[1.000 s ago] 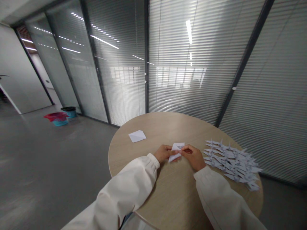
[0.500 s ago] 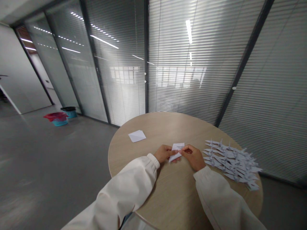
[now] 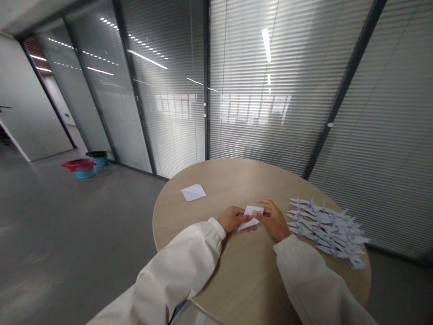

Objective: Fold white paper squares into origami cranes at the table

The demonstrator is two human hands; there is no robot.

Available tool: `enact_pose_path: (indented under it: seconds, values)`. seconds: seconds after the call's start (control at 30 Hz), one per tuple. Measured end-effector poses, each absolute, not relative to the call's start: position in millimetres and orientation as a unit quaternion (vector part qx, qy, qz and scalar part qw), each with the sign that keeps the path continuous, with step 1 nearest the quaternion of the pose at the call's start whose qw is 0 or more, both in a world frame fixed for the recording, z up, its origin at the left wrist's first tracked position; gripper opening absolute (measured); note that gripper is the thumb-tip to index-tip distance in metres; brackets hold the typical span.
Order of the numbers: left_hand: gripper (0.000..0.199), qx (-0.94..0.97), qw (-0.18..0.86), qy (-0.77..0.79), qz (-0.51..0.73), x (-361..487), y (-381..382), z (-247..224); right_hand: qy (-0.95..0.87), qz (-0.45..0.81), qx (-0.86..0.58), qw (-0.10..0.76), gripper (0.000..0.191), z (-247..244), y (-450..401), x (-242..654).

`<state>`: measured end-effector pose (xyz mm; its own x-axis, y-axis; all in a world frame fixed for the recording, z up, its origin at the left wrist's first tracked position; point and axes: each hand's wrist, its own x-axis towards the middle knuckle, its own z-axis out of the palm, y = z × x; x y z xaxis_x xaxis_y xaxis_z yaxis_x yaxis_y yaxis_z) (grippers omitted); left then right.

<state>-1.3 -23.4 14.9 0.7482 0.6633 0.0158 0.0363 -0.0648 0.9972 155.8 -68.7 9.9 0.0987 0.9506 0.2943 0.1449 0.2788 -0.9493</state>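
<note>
Between my hands, above the middle of the round table, is a small folded sheet of white paper (image 3: 249, 218) with printed lines near its upper edge. My left hand (image 3: 233, 218) pinches its left side, thumb on top and fingertips showing below. On the right side my right hand (image 3: 272, 220) holds it, thumb pressed on the face and index finger raised and bent above the upper corner. To the right lies a dense group of folded paper cranes (image 3: 326, 228). A short stack of square white paper (image 3: 193, 192) rests at the far left of the table.
The round wooden table (image 3: 237, 174) stands close to a glass wall with blinds (image 3: 257, 140). On the floor at left are a blue bin with a red liner (image 3: 83, 169) and another with a black liner (image 3: 98, 158). A door (image 3: 32, 99) is beyond them.
The upper part of the folded paper has come down and now looks shorter, with less print showing. My right index finger has lifted away from my thumb. My left hand has barely moved.
</note>
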Motion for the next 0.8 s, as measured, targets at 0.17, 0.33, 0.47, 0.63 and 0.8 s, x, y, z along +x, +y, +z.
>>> enact_pose_path:
  seconds: [0.17, 0.33, 0.47, 0.63, 0.8]
  values:
    - [0.048, 0.663, 0.660, 0.255, 0.244, 1.0, -23.2, 13.1, -0.572, 0.315, -0.505, 0.564, 0.039, 12.8, -70.6, 157.1]
    - [0.046, 0.656, 0.665, 0.248, 0.256, 2.5, -21.3, 9.1, -0.546, 0.299, -0.508, 0.595, 0.037, 15.5, -71.1, 156.7]
    - [0.041, 0.637, 0.661, 0.254, 0.305, 1.8, -16.9, 8.1, -0.527, 0.294, -0.513, 0.610, 0.040, 15.8, -71.2, 157.5]
    - [0.040, 0.609, 0.639, 0.272, 0.383, 0.6, -13.4, 12.9, -0.528, 0.273, -0.527, 0.608, 0.041, 13.3, -70.2, 160.1]
    - [0.042, 0.576, 0.640, 0.283, 0.423, -0.1, -12.4, 17.3, -0.529, 0.250, -0.535, 0.609, 0.042, 10.4, -68.5, 162.2]
